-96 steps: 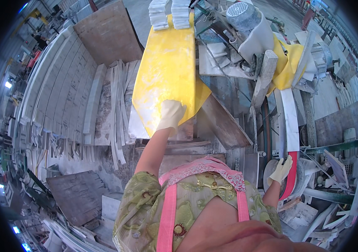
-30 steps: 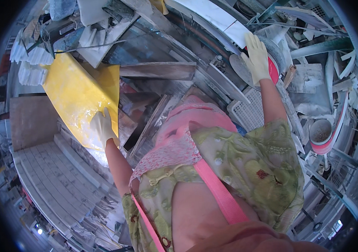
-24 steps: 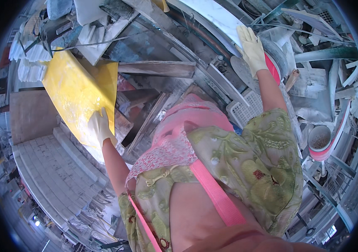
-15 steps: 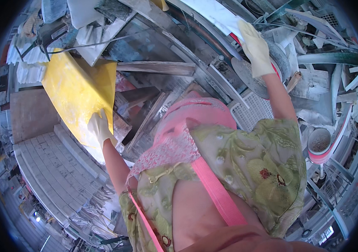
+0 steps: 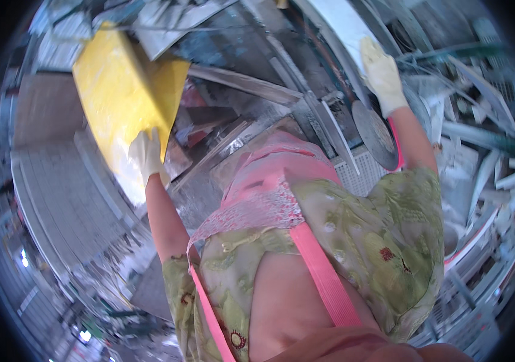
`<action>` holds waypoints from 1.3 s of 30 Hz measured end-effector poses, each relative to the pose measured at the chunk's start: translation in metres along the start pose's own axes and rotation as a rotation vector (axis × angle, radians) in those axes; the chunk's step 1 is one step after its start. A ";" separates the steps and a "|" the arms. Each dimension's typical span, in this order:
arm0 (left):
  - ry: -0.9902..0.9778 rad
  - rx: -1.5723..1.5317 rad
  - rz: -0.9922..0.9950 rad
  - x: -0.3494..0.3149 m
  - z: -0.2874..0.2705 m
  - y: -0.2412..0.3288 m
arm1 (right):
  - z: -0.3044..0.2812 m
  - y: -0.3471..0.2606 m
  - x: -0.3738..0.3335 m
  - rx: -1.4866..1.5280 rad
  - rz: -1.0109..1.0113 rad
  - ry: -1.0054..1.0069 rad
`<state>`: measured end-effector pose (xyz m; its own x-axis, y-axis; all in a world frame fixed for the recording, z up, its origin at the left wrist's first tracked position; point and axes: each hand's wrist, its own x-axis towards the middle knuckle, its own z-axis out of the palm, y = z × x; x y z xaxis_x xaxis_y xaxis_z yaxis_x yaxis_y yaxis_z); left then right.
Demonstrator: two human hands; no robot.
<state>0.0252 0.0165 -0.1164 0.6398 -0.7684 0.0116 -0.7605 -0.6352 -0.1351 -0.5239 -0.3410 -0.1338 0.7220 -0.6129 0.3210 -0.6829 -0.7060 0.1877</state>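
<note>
Both of my hands wear cream-coloured gloves. My left hand [image 5: 145, 154] lies with its fingers extended on the lower part of a bent yellow sheet [image 5: 115, 90], which is draped over something I cannot see. Over on the right, my right hand [image 5: 383, 73] is stretched out at the edge of a long white slab [image 5: 336, 27]. Its fingers look straight, and no held thing shows in it. Beneath the right wrist is a round grey disc-like piece [image 5: 373, 136] with a pink rim, partly behind the forearm.
Stacked grey strips [image 5: 58, 199] and a brown board [image 5: 49, 108] stand at the left. Wooden planks [image 5: 245, 84] lie across the middle, near a white perforated crate [image 5: 360, 172]. Broken pale offcuts [image 5: 481, 108] crowd the right side beside metal bars.
The view has shifted and blurred, so the scene sits differently in it. My left hand stays on the yellow sheet; my right hand remains at the white slab's edge.
</note>
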 end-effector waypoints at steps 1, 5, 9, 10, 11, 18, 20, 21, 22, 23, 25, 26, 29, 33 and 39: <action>-0.031 0.023 -0.016 0.001 0.003 -0.001 | -0.001 0.004 0.000 0.075 -0.051 0.052; -0.013 -0.094 -0.042 -0.003 0.006 0.001 | -0.029 0.014 0.003 0.211 0.051 -0.065; -0.031 -0.200 -0.030 -0.002 -0.004 0.003 | -0.072 -0.003 0.049 0.140 0.411 -0.424; -0.060 -0.186 -0.026 -0.002 -0.007 0.000 | -0.079 -0.019 0.067 0.338 0.408 -0.428; -0.087 -0.177 -0.003 -0.001 -0.009 -0.003 | -0.088 -0.038 0.081 0.510 0.504 -0.450; 0.332 -0.591 -0.027 -0.039 -0.040 -0.039 | -0.122 -0.333 0.143 1.385 -0.026 -0.362; 0.066 -0.794 -0.178 -0.048 -0.057 -0.050 | -0.123 -0.429 0.170 1.541 -0.020 -0.306; -0.067 -0.893 -0.247 -0.051 -0.065 -0.057 | -0.127 -0.461 0.175 1.346 0.036 -0.433; -0.125 -1.022 -0.314 -0.052 -0.071 -0.062 | -0.129 -0.483 0.179 1.044 -0.065 -0.454; -0.170 -1.069 -0.350 -0.055 -0.075 -0.065 | -0.132 -0.510 0.174 0.994 -0.059 -0.493; -0.212 -1.191 -0.399 -0.058 -0.076 -0.065 | -0.135 -0.536 0.161 0.858 -0.167 -0.560; -0.128 -1.142 -0.367 -0.061 -0.073 -0.063 | -0.135 -0.540 0.154 0.886 -0.179 -0.599; -0.042 -0.845 -0.369 -0.068 -0.058 -0.056 | -0.130 -0.535 0.133 1.048 -0.269 -0.581; -0.057 -1.084 -0.587 -0.069 -0.046 -0.050 | -0.107 -0.483 0.118 1.185 -0.333 -0.543; -0.188 -1.041 -0.576 -0.063 -0.057 -0.047 | -0.037 -0.337 0.081 1.397 0.099 -0.313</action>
<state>0.0144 0.0899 -0.0546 0.8551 -0.3833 -0.3491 -0.0275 -0.7060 0.7077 -0.2401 -0.1396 -0.1365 0.7983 -0.6015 0.0305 -0.1965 -0.3080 -0.9309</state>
